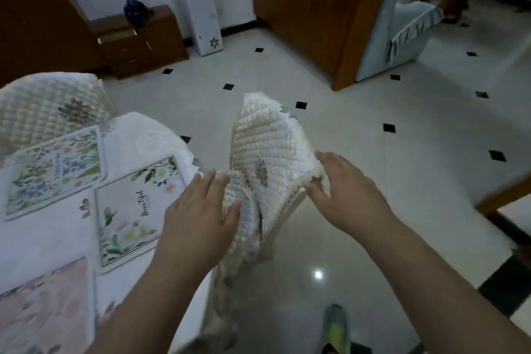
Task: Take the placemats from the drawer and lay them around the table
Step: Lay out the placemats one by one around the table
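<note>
Three flowered placemats lie on the white-clothed table (138, 135) at the left: a blue-flowered one (54, 170) farthest, a white-flowered one (135, 210) printed "Beautiful" near the table's right edge, and a pink one (43, 310) nearest me. Beside that edge stands a chair with a quilted cream cover (267, 152). My left hand (201, 210) rests fingers-spread on the cover's left side. At the cover's right edge, my right hand (344, 195) touches it with fingers apart. Neither hand holds a placemat. No drawer is in view.
A second quilted chair (43, 106) stands behind the table. Across the tiled floor are a low wooden cabinet (138, 40), a tall white stand (198, 6), a wooden door (310, 9) and a covered appliance (402, 35). Wooden furniture (502, 195) juts in at right. My shoe (336, 328) is below.
</note>
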`<state>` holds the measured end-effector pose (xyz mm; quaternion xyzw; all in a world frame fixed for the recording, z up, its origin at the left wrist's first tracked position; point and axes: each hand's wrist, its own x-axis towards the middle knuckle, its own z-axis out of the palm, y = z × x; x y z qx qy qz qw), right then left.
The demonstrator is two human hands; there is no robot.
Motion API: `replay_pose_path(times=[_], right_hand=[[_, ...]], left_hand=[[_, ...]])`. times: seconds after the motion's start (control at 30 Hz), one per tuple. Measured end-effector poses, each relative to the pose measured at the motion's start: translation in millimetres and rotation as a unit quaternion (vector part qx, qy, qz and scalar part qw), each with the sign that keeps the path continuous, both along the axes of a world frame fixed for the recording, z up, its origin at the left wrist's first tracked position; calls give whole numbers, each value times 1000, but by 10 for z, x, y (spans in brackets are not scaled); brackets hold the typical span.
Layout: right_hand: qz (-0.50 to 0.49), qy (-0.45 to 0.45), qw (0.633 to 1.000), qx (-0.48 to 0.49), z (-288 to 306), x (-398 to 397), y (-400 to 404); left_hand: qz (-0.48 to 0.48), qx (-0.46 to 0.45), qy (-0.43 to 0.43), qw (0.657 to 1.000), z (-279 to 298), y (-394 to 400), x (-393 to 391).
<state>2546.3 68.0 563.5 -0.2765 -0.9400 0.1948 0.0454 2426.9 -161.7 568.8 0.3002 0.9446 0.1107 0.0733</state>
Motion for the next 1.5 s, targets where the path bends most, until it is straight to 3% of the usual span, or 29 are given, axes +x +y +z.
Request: replay_pose_path(times=[0.2,0.5,0.83,1.07,1.3,1.5], right_hand=[[85,-59,994,30,272,-78,1312],[190,-44,980,40,428,-1004,2495],[309,-55,947,61,180,-2954,3586],[374,-51,925,38,256,-4163,4041],[460,-8,888,11,219,-5712,4328],[542,-4,838,57,290,-7175,4674]], left_hand=[[51,38,-17,998,156,1429,50],[122,14,4,992,167,2427,-576],[237,42,-13,970,-263,3453,-1886],[306,42,-13,951,-9,4012,-2713],[413,44,6,909,-6,4435,-3735],[521,37,10,853,-15,4789,-4542]])
